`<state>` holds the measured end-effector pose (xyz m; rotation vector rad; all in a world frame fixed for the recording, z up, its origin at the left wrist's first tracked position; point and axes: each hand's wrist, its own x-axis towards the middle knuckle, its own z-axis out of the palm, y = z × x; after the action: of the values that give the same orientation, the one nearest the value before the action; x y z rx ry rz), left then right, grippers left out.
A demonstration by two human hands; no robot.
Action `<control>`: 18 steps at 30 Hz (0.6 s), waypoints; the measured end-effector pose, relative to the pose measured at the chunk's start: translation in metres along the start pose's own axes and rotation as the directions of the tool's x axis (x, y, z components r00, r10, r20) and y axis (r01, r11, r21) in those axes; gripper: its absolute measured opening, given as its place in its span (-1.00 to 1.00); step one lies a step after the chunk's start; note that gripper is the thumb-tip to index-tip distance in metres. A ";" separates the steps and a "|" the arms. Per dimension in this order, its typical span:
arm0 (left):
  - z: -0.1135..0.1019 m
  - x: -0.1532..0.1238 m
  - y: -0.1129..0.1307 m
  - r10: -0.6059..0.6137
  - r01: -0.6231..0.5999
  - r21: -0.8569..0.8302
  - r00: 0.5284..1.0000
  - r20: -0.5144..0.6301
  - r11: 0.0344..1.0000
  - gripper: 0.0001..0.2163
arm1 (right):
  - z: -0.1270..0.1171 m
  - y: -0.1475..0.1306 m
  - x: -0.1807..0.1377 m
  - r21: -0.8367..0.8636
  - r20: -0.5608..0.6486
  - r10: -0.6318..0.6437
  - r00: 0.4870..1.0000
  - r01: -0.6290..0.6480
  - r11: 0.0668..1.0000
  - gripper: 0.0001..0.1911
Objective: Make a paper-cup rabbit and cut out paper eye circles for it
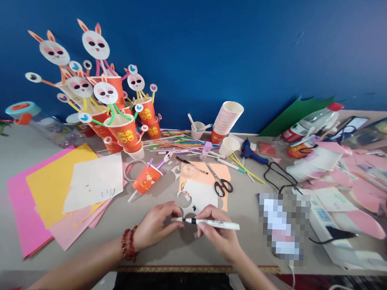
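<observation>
Grey tabletop: everything listed is carried on it. The black-handled steel scissors, lying near its middle, are taken as the reference.

Loose pile of pink, yellow and white paper sheets: laid flat, well to the left of the scissors.

Cluster of orange paper cups with white rabbit faces on coloured straws: stood upright against the blue wall, behind and to the left of the scissors.

Tilted stack of white paper cups: set behind the scissors.

Peach paper sheet: spread under the scissors, with a white sheet holed by round cut-outs laid over its left part.

Left hand: seen in front and to the left of the scissors, closed in a pinch on the marker's tip end.

Right hand: seen directly in front of the scissors, closed around the marker's barrel.

White acrylic marker pen with a black collar: held level between both hands, just above the tabletop, in front of the scissors.

Blue hot glue gun: laid behind and to the right of the scissors.

Red bead bracelet: worn on the left wrist.
</observation>
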<state>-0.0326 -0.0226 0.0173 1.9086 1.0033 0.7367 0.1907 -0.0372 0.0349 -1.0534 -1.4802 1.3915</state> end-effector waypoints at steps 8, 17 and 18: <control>0.004 -0.005 0.006 0.145 -0.145 0.039 0.989 -0.008 0.989 -0.85 | 0.018 0.009 -0.001 0.102 0.029 -0.011 1.000 0.008 0.995 -0.82; -0.017 -0.008 0.036 0.255 -0.211 0.199 0.939 -0.230 0.957 -0.90 | 0.030 -0.013 0.009 0.296 0.227 -0.027 0.974 -0.043 0.954 -0.79; -0.018 -0.008 0.038 0.232 -0.189 0.194 0.945 -0.231 0.963 -0.94 | 0.032 -0.015 0.010 0.311 0.224 -0.027 0.974 -0.046 0.949 -0.78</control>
<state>-0.0371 -0.0343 0.0582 2.1320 1.0528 1.0701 0.1565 -0.0377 0.0482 -0.7206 -1.3496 1.7332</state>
